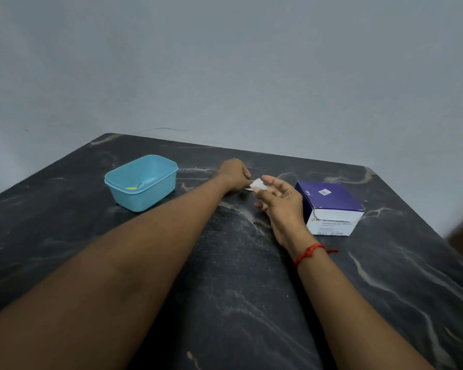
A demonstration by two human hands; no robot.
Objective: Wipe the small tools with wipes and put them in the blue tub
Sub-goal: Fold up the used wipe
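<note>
Two hands are meeting over the middle of the dark marbled table (225, 276), between the blue tub (155, 193) and a box of swabs (332, 209). Left hand (234, 173) is showing its back to the camera, fingers curling in tight and pinching something slim at the tips, probably the small tool (248, 186); it's only a pale sliver, too small to make out properly. Right hand (281, 201) is turning palm-up, thumb and forefinger pinching a white wipe (257, 183) that is touching the left fingertips, remaining fingers hanging loosely apart below. Wipe is looking like a small folded white square, slightly crumpled. Tool and wipe are being held just above the tabletop, nearer the box than the tub. Tub is sitting upright to the left, pale blue, rectangular with rounded corners and a lipped rim, holding a yellow piece (131, 188) and a light blue item (145, 182) at the bottom. Box is lying to the right, purple top, white front with print, just beside the right hand. Red thread (308, 252) is circling the right wrist.
</note>
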